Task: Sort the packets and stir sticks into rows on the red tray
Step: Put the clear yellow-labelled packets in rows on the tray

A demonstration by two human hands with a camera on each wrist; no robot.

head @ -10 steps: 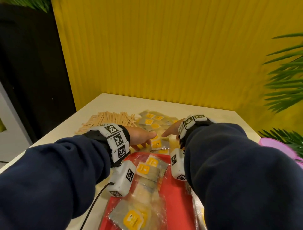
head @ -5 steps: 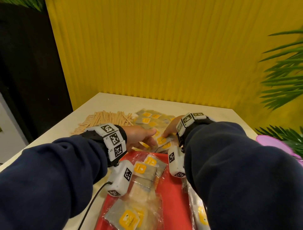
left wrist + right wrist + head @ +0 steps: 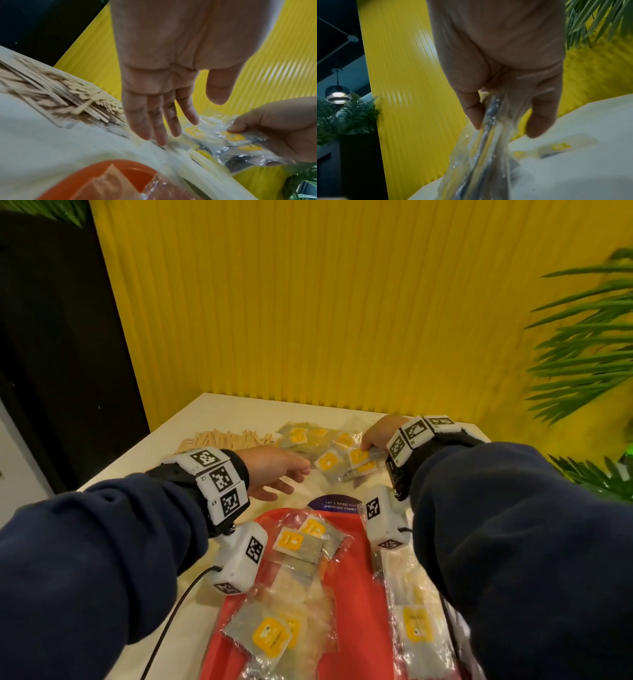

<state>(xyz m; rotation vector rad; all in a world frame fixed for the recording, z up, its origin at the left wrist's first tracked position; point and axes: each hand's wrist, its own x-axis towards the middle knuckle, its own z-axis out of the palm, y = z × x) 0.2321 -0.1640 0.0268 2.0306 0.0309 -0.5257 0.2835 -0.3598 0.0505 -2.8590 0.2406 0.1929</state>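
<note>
At far left on the white counter (image 3: 113,474) lies a loose heap of wooden stir sticks (image 3: 226,438), off the tray; the left wrist view shows them (image 3: 56,94) fanned and overlapping, a detail the head view renders only as a pale strip; next, the left hand (image 3: 274,470) reaches forward with fingers extended; the left wrist view confirms this hand (image 3: 164,67) is spread flat, palm down, holding nothing, its fingertips (image 3: 159,140) just above or at the near edge of the packet pile, contact not determinable owing to blur; at centre beyond the hands, a scattered pile of clear packets (image 3: 318,440) with yellow labels lies on the counter; nearer the wearer, the red tray (image 3: 356,611) carries a column of packets down its left portion (image 3: 294,546) and another along its right edge (image 3: 416,625), partly under the right sleeve; a dark round sticker (image 3: 339,503) with white lettering sits on the counter at the tray's far end; the right hand (image 3: 380,433) pinches a bunch of packets (image 3: 359,458) at the right of the pile; the right wrist view alone shows the grip, thumb and fingers closed on the crumpled clear wrapping of this bunch (image 3: 488,142), which hangs edge-on below the hand (image 3: 501,54) above the counter; further right, green plant fronds (image 3: 589,344) stand against the yellow ribbed wall (image 3: 308,302).
</note>
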